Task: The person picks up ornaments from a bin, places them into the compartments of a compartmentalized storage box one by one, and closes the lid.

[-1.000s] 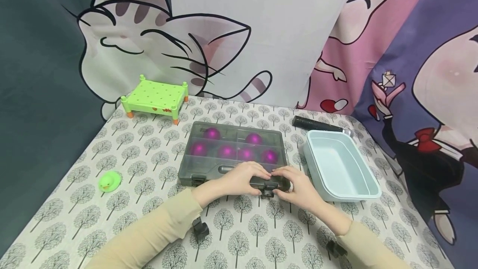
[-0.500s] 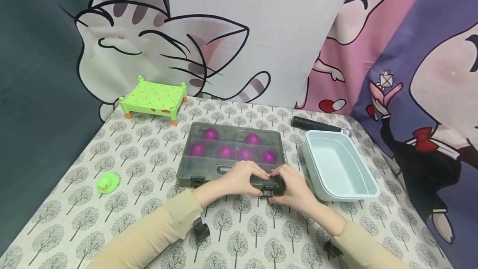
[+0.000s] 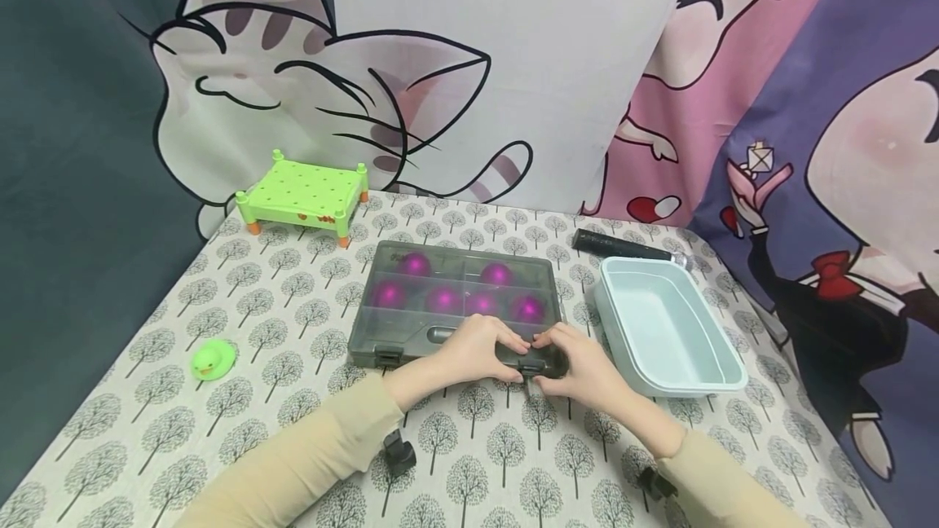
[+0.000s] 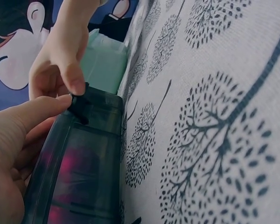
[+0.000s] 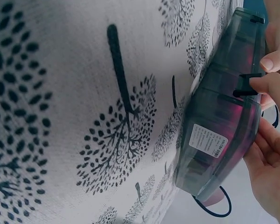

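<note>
The grey case [image 3: 458, 300] lies closed in the middle of the table [image 3: 293, 332], with purple balls [image 3: 443, 297] inside. Both hands are at its near edge, at 6 o'clock. The left hand [image 3: 469, 353] grasps the edge, and the right hand [image 3: 579, 365] pinches the black latch [image 3: 530, 367]. The blue tray [image 3: 663, 324] stands at 3 o'clock.

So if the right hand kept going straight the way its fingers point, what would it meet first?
The right hand is already at the grey case, its fingers pointing across the front latch toward the left hand. It would probably meet the left hand's fingertips first; their depth is unclear.
</note>
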Action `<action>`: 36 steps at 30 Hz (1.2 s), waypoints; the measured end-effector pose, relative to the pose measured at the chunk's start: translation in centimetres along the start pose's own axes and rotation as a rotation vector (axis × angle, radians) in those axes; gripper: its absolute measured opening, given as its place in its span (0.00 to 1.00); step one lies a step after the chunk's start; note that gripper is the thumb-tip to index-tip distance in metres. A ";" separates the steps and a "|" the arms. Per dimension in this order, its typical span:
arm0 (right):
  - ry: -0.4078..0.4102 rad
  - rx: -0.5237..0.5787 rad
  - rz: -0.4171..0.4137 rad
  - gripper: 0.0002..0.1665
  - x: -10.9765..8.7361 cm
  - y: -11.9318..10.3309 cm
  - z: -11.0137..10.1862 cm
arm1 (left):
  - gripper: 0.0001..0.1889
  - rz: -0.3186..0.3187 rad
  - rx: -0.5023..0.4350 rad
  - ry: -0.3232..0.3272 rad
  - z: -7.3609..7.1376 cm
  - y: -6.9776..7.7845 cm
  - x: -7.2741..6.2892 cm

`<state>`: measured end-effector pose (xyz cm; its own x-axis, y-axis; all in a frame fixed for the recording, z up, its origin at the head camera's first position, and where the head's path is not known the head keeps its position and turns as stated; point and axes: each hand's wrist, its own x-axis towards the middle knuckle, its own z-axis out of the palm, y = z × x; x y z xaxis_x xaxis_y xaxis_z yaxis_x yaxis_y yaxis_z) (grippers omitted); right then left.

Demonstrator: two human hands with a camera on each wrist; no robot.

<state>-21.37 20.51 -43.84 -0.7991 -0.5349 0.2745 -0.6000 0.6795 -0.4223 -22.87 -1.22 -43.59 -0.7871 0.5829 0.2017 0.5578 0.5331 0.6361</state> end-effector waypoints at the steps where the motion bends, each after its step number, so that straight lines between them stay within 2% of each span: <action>1: 0.003 0.003 0.001 0.25 0.0 0.1 0.0 | 0.18 -0.006 0.004 0.005 0.1 0.1 0.0; 10: 0.026 0.010 -0.009 0.20 0.2 0.0 -0.1 | 0.12 -0.036 0.038 0.059 0.4 0.6 0.0; 17: 0.046 0.002 -0.031 0.18 0.2 0.0 -0.2 | 0.10 -0.082 0.038 0.087 0.8 0.8 0.0; 27: 0.055 -0.009 -0.072 0.17 0.4 0.1 -0.3 | 0.10 -0.114 0.030 0.093 0.7 1.0 -0.1; 31: 0.041 -0.006 -0.069 0.17 0.5 0.0 -0.5 | 0.10 -0.089 0.035 0.090 0.7 0.9 0.0; 36: -0.024 -0.003 -0.083 0.19 0.9 -0.1 -1.1 | 0.11 -0.011 -0.020 0.085 0.4 0.7 -0.1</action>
<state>-22.13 20.54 -42.57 -0.7452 -0.6013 0.2882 -0.6645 0.6336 -0.3963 -22.31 -0.66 -43.51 -0.8130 0.5225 0.2570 0.5446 0.5261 0.6532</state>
